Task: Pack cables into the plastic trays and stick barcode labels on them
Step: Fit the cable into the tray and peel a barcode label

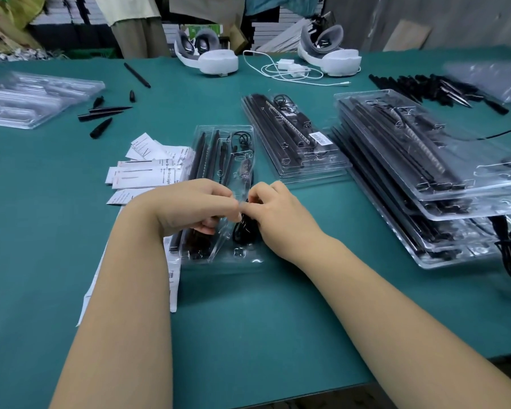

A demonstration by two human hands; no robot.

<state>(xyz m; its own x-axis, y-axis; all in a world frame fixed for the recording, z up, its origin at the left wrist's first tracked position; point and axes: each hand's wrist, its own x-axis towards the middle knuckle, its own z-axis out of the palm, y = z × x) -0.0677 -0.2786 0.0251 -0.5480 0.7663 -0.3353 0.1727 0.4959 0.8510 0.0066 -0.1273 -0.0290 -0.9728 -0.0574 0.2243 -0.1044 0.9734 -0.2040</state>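
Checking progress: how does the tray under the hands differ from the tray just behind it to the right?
The near tray shows no barcode label; the far tray carries one. The near tray lies alone under both hands; the far tray tops a short stack, untouched. Both are clear plastic holding black strips.

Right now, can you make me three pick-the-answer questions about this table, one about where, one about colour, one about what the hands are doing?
1. Where are the white paper leaflets?
A) left of the clear plastic tray
B) right of it
C) on it

2. What colour is the table cover?
A) red
B) teal green
C) yellow

3. The left hand and right hand are:
A) flat
B) pinching something over the tray
C) off the table

Answers: 1 A, leaflets lie at the tray's left edge. 2 B, teal everywhere. 3 B, curled fingertips meet there.
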